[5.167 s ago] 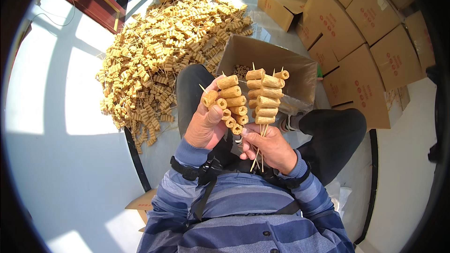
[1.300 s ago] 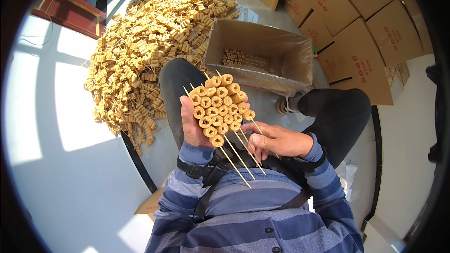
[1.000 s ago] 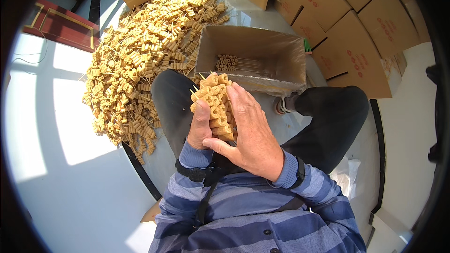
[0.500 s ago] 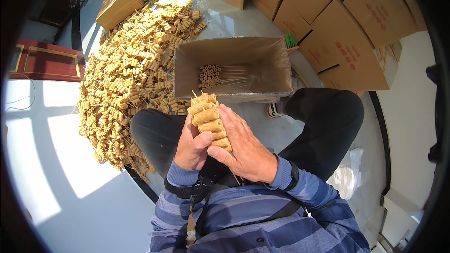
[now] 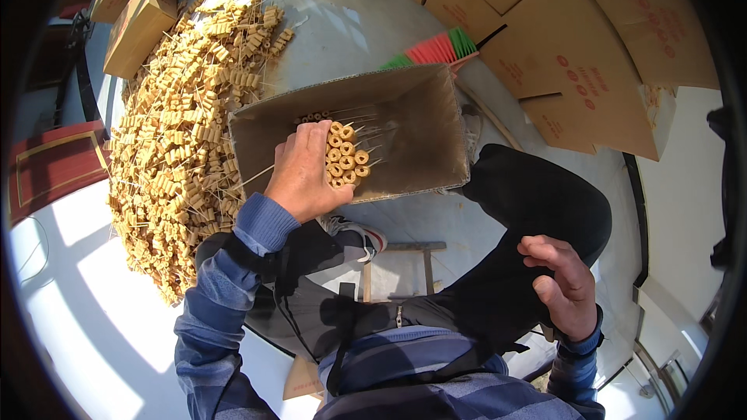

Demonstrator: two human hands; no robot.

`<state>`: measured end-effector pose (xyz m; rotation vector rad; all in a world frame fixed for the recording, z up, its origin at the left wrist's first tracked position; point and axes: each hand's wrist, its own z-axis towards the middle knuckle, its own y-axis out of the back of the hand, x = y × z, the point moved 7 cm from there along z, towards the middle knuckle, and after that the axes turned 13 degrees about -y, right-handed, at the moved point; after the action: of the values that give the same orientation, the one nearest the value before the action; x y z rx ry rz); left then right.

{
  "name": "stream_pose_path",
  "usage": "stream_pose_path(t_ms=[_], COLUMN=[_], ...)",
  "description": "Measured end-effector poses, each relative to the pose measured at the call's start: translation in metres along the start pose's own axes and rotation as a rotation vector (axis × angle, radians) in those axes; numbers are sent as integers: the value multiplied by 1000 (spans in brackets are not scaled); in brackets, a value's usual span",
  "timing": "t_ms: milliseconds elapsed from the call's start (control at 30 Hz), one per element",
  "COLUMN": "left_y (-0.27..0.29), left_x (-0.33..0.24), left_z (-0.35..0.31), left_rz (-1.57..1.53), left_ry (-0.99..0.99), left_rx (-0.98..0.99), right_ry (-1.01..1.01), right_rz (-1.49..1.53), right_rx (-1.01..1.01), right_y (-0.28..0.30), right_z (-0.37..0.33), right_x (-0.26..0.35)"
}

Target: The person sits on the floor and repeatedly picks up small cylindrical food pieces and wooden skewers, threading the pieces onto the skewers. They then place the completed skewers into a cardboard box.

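My left hand [image 5: 303,171] reaches over the near left part of an open cardboard box [image 5: 428,120]. It is closed round a bundle of skewers of tan rolls [image 5: 345,157]. The hollow roll ends show beside my fingers, and thin sticks point right into the box. Behind my hand more roll skewers lie in the box, mostly hidden. My right hand [image 5: 564,288] is apart from everything, above my right thigh, with loosely bent fingers and nothing in it. To the left of the box spreads a large heap of roll skewers [image 5: 175,132].
A brush [image 5: 432,49] with green and pink bristles lies behind the box, near a wooden stick [image 5: 494,117]. Large cartons [image 5: 572,70] stand at the far right, more cartons [image 5: 140,23] at the far left. A wooden frame [image 5: 405,247] sits between my legs.
Both hands were together round the skewers over my lap. My left hand has carried the bundle forward into the box. My right hand has let go and moved away right.
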<state>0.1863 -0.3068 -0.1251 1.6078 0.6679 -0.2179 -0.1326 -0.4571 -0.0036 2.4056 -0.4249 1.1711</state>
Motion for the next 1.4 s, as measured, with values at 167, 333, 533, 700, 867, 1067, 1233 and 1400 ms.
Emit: stream_pose_path(t_ms=[167,333,533,700,867,1067,1233,1400], left_y=[-63,-104,-111,-88,-39,-33,-89,-160], left_x=[27,29,28,30,35,20,11,30], left_z=[49,72,97,90,68,79,88,82], left_rz=[-8,36,75,74,-5,-59,25,100], left_ry=[6,-15,-72,-101,27,9,-55,-62], left_rx=[118,197,279,425,353,425,570,665], right_ry=[-108,-151,-260,-357,-272,-227,-241,-336], right_rz=[-213,-527,-445,-336,-504,-471,-469,-568], right_rx=[-405,-310,-277,-42,-64,-49,37,135], right_y=[43,20,-42,-72,-85,-82,-79,-85], right_z=[-2,42,150,213,216,206,187,174], right_x=[-17,-7,-27,-80,-101,-105,-110,-116])
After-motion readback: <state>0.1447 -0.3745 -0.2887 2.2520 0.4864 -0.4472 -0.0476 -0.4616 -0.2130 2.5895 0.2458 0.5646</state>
